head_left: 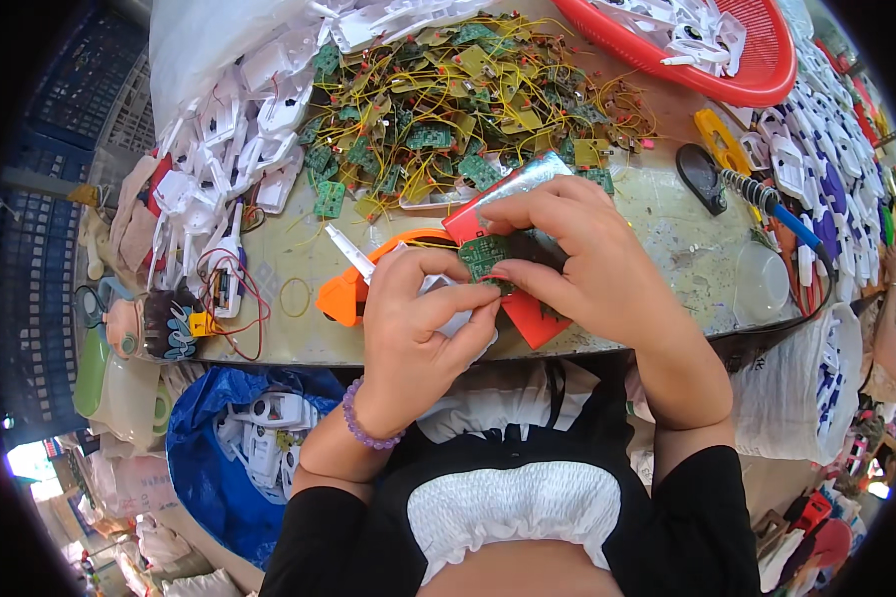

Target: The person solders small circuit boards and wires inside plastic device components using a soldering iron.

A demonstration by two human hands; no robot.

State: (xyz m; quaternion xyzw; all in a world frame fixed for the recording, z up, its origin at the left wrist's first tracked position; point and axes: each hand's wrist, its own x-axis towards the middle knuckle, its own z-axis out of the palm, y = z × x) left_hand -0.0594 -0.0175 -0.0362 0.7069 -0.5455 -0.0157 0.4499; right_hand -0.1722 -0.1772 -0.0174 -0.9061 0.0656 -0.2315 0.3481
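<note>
A small green circuit board is held up between my two hands over the table's near edge. My left hand pinches its lower corner between thumb and fingertip. On the board's right side, the thumb and fingers of my right hand close on it. Beneath my left hand a white plastic casing shows in part, with a narrow white tip sticking out to the left. Behind the board lies a red and silver strip-like piece. An orange plastic object rests left of it, partly covered by my hand.
A heap of wired circuit boards covers the far middle. White plastic casings pile up at left; a red basket holds more. A soldering iron lies right, near a clear cup. A blue bag stands below left.
</note>
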